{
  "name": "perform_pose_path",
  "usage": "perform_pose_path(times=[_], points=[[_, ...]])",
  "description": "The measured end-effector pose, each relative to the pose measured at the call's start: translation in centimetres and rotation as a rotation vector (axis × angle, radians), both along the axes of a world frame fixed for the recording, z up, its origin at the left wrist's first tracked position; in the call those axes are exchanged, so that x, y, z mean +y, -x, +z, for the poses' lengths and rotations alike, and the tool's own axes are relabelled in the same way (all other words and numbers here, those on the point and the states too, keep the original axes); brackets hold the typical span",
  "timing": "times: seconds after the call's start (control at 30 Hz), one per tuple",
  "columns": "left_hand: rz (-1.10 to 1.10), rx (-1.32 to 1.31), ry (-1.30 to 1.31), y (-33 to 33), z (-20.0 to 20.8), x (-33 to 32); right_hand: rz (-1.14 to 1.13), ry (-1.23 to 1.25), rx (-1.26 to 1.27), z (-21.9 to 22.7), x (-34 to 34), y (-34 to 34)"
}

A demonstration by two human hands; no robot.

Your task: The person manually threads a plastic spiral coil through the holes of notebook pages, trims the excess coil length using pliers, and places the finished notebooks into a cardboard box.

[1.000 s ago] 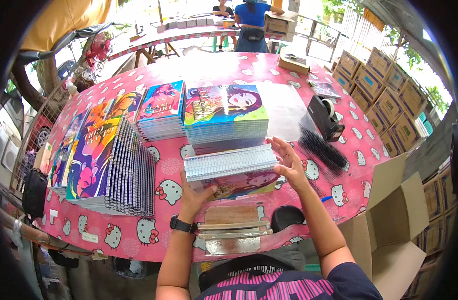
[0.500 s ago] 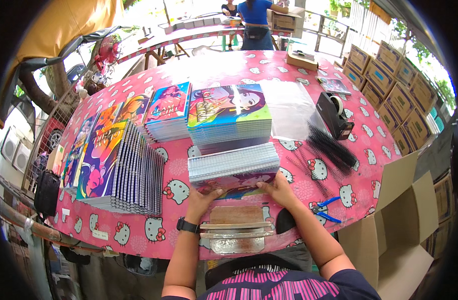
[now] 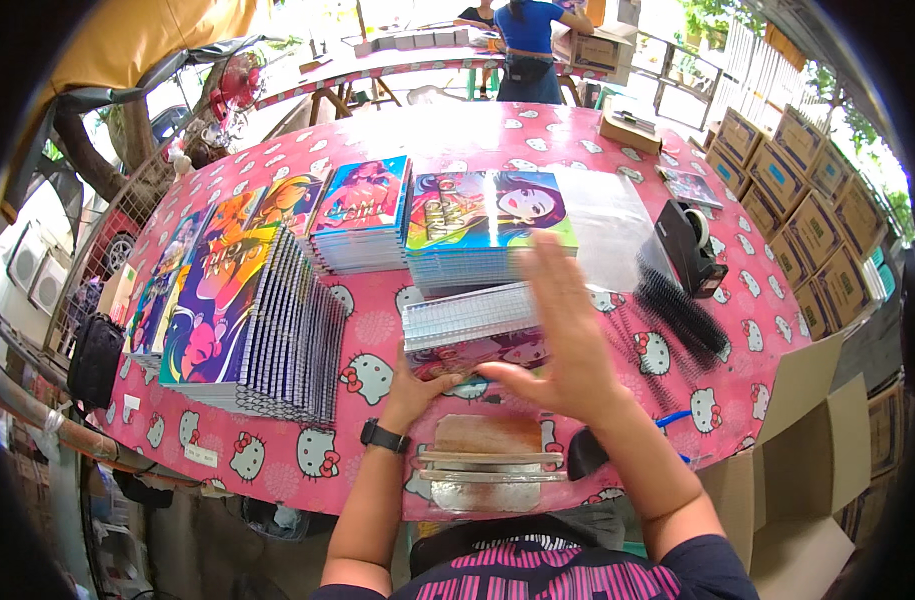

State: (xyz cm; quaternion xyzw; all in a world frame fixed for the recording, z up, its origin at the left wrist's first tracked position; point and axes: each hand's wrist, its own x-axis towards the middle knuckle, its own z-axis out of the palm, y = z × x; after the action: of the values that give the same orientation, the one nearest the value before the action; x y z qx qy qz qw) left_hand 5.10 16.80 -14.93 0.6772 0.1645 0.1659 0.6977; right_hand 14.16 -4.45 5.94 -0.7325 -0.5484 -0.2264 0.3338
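A stack of notebooks (image 3: 477,312) stands on the table before me, white edges up and a colourful cover facing me. At its left end my left hand (image 3: 417,392) grips it, thumb along the near face and the other fingers mostly hidden. My right hand (image 3: 569,345) is raised over the stack's right end, fingers stretched out and blurred, with nothing in it. It hides part of that end. Just behind lies a taller pile of notebooks (image 3: 492,215) with a bright illustrated cover. Closer to me is a wooden block with clear wrapping (image 3: 489,450).
More spiral notebook piles (image 3: 247,310) fill the left side. To the right are clear plastic sheets (image 3: 607,215), a black tape dispenser (image 3: 687,245), loose black coils (image 3: 682,320) and a blue-handled tool (image 3: 674,418). An open carton (image 3: 792,470) stands beside the table; two people are beyond.
My right hand has let go of the stack's right end and risen over it, opening out. My left hand stays at the left end. The whole view has shifted slightly.
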Motion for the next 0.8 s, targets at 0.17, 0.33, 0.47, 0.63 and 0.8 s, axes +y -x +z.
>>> perform_pose_path(times=[0.17,0.33,0.47,0.63,0.8], points=[[-0.016,-0.242,-0.189,-0.8,2.2,-1.0,0.019,0.578,-0.013,-2.7,5.6,-0.1],[0.060,-0.229,-0.139,-0.9,2.9,-2.3,0.050,0.627,-0.072,-3.7,6.0,-0.2],[0.128,-0.215,-0.122,-0.7,2.1,-1.7,0.067,0.292,0.059,-3.4,2.5,-1.7],[0.082,-0.129,-0.257,-1.7,2.8,-0.6,-0.173,-0.101,0.310,-6.5,-5.9,-3.5],[0.128,-0.143,-0.401,-1.3,2.6,-0.5,-0.426,-0.209,0.364,-6.8,-16.5,-1.1]])
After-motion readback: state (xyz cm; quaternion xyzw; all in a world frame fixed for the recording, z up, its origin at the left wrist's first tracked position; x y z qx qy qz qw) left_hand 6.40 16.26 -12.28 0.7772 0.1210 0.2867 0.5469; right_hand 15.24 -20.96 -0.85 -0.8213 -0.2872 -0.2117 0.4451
